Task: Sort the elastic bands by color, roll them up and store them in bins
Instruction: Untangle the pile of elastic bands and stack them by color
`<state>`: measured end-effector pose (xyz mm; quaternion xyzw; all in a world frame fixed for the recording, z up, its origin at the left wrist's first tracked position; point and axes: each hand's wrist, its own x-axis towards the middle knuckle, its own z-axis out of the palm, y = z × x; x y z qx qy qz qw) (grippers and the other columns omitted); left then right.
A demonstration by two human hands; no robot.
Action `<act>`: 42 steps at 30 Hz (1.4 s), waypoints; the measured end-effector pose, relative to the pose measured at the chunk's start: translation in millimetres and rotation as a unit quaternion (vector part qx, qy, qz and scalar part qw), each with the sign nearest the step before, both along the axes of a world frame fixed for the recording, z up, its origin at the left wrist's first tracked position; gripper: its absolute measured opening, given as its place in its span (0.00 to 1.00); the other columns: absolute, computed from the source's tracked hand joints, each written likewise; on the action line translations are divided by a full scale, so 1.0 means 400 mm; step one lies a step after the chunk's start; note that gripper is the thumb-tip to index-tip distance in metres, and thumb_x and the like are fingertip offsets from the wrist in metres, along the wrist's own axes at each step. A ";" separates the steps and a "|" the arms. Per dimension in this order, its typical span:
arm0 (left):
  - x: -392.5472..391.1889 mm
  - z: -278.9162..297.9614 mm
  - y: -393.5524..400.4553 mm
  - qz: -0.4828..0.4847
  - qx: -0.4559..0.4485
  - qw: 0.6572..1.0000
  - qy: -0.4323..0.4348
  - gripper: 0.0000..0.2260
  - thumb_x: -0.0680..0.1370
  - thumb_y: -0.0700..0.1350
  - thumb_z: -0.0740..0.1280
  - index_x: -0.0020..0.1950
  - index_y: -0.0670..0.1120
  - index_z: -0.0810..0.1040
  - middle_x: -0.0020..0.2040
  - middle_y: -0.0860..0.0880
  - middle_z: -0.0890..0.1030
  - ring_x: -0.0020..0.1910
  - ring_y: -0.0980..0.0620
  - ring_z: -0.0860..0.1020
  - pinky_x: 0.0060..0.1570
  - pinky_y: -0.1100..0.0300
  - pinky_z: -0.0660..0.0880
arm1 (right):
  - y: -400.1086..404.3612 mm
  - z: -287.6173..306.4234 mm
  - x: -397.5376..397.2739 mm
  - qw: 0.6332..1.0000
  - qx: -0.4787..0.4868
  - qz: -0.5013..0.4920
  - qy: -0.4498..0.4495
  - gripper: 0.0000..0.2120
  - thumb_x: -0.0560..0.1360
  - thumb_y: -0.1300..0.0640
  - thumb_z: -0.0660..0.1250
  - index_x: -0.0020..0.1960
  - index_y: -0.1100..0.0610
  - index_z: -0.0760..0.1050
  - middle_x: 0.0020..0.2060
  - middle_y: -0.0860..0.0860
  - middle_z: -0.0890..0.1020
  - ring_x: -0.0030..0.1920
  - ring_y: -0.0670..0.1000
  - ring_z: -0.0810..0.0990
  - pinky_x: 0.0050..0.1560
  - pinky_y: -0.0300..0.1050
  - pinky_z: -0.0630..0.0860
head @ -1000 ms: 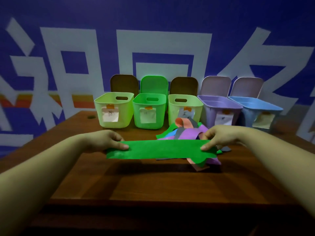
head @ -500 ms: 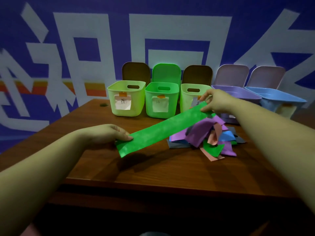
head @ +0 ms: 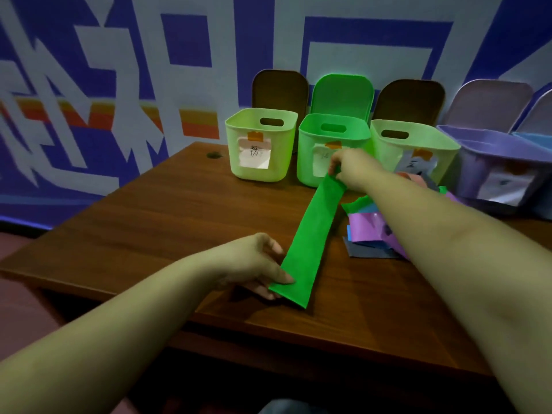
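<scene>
The left hand (head: 257,264) pinches the near end of a long green band (head: 313,240). Its thumb lies on top of the band and its other fingers curl under it. The right hand (head: 348,168) pinches the far end of the same band, with the fingers closed tight on the cloth. The band runs flat and straight between the two sets of fingers, just above the brown table (head: 149,222).

Right behind the right fingers stands a bright green bin (head: 316,144) with a paper label on its front. To the left of those fingers is a pale green bin (head: 260,144), also with a label. To the right of them is another pale green bin (head: 397,147), and past that a purple bin (head: 493,162). Lids lean on the wall behind the bins.

Under the right arm, to the right of the green band, lies a pile of bands (head: 370,231) on the table. It has purple, blue, grey and green ones, all mixed up. The pile is close to the green band, but whether it touches it I cannot tell.

Behind it all is a blue and white wall (head: 119,70) with big shapes and an orange stripe.
</scene>
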<state>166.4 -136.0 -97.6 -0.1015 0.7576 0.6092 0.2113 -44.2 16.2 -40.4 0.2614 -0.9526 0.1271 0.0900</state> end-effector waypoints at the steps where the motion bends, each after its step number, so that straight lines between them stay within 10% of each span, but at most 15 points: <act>1: -0.005 -0.003 -0.002 -0.003 -0.008 1.000 0.005 0.18 0.71 0.32 0.71 0.52 0.46 0.66 0.43 0.44 0.78 0.33 0.50 0.80 0.31 0.59 0.80 | -0.017 -0.014 -0.010 1.000 0.001 0.004 -0.005 0.11 0.74 0.68 0.62 0.47 0.54 0.77 0.53 0.55 0.79 0.51 0.57 0.77 0.47 0.46 0.74; 8: -0.023 0.015 0.002 -0.089 -0.126 0.988 0.025 0.19 0.71 0.36 0.73 0.53 0.49 0.67 0.39 0.47 0.76 0.25 0.54 0.77 0.25 0.63 0.76 | -0.097 -0.090 -0.049 0.998 0.012 0.019 -0.051 0.10 0.75 0.68 0.63 0.49 0.56 0.78 0.56 0.57 0.78 0.55 0.58 0.77 0.51 0.46 0.71; 13: -0.042 0.039 -0.013 -0.175 -0.372 0.906 0.099 0.29 0.67 0.54 0.75 0.65 0.54 0.68 0.37 0.58 0.68 0.35 0.58 0.69 0.31 0.66 0.65 | -0.118 -0.132 -0.063 0.997 0.026 0.033 -0.064 0.08 0.75 0.63 0.66 0.52 0.55 0.79 0.58 0.54 0.78 0.57 0.55 0.76 0.53 0.46 0.73; 23: -0.054 0.032 -0.037 -0.171 -0.340 0.919 0.104 0.28 0.68 0.54 0.75 0.65 0.55 0.70 0.37 0.59 0.69 0.35 0.59 0.70 0.33 0.68 0.65 | -0.102 -0.129 -0.058 0.992 0.042 0.041 -0.108 0.16 0.78 0.56 0.64 0.65 0.54 0.73 0.65 0.54 0.74 0.64 0.55 0.73 0.63 0.47 0.68; 32: -0.188 0.089 0.034 -0.071 -0.368 0.899 0.227 0.24 0.72 0.51 0.73 0.65 0.48 0.73 0.58 0.48 0.78 0.55 0.50 0.77 0.56 0.57 0.74 | 0.102 0.054 0.009 0.997 -0.002 0.034 -0.071 0.14 0.75 0.55 0.68 0.60 0.55 0.77 0.56 0.55 0.80 0.55 0.53 0.79 0.53 0.41 0.71; 42: -0.311 0.110 0.294 -0.115 -0.358 0.869 0.322 0.16 0.72 0.56 0.71 0.55 0.51 0.80 0.49 0.52 0.81 0.48 0.52 0.79 0.48 0.60 0.75 | 0.400 -0.020 0.095 0.995 -0.056 -0.008 -0.084 0.15 0.78 0.52 0.63 0.63 0.51 0.75 0.63 0.49 0.77 0.61 0.48 0.75 0.57 0.35 0.65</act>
